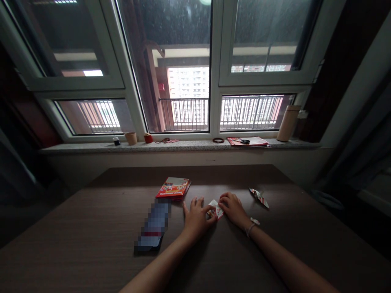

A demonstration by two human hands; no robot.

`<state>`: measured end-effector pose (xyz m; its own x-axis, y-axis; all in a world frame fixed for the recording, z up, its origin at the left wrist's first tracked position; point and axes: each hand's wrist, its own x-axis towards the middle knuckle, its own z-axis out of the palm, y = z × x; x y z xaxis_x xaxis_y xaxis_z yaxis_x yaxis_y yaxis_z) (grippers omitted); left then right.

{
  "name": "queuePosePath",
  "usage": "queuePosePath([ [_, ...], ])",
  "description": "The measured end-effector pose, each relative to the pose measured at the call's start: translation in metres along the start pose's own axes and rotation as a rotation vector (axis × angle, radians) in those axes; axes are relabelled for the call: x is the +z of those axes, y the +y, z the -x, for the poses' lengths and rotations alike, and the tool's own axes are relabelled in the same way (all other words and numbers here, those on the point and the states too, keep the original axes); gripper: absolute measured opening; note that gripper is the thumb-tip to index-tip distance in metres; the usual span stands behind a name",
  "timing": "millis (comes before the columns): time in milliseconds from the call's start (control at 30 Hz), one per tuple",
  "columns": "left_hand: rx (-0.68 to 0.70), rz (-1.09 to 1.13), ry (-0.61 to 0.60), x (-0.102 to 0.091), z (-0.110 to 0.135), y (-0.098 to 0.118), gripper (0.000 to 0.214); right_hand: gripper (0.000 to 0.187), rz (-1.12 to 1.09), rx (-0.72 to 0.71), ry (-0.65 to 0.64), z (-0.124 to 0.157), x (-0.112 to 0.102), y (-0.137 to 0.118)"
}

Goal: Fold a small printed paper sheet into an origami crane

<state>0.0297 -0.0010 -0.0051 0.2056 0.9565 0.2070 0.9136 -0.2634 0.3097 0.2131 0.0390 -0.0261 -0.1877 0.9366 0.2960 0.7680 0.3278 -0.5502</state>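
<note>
A small folded piece of printed paper (217, 210), white with red, lies on the table between my two hands. My left hand (196, 219) has its thumb and index finger closed on the paper's left side, while its other fingers stretch forward over the tabletop. From the right, my right hand (234, 209) holds the paper's edge with curled fingers; its fingertips are partly hidden. A bracelet circles the right wrist. Further right lies another folded paper piece (259, 198), pointed at its ends. Beyond my left hand sits a stack of red printed paper (174, 188).
A pixelated, phone-shaped object (154, 226) lies left of my left hand on the brown table (100, 228). Along the windowsill (189, 145) stand a paper cup (130, 138), a red spool-like item (148, 138), scissors (245, 141) on papers, and a tan bottle (288, 123).
</note>
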Motion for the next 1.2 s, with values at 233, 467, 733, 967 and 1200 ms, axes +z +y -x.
queuePosePath([
  [233,-0.009,-0.009,0.001,0.0,0.0,0.0,0.031,0.013,0.054,0.0,0.004,0.003,-0.001,-0.006],
  [467,-0.018,0.015,-0.007,0.0,0.0,0.0,0.031,0.018,0.029,0.05,-0.021,0.001,-0.002,-0.01],
  [733,-0.025,0.027,-0.001,-0.001,0.0,0.001,0.03,0.022,0.011,0.1,-0.032,-0.002,-0.001,-0.009],
  [967,-0.03,0.012,-0.001,-0.001,0.001,0.001,0.03,0.022,-0.011,0.095,-0.059,-0.005,-0.002,-0.008],
  [1200,-0.038,0.015,-0.024,-0.003,0.002,0.003,0.031,0.022,-0.028,0.065,-0.049,-0.003,-0.002,-0.004],
])
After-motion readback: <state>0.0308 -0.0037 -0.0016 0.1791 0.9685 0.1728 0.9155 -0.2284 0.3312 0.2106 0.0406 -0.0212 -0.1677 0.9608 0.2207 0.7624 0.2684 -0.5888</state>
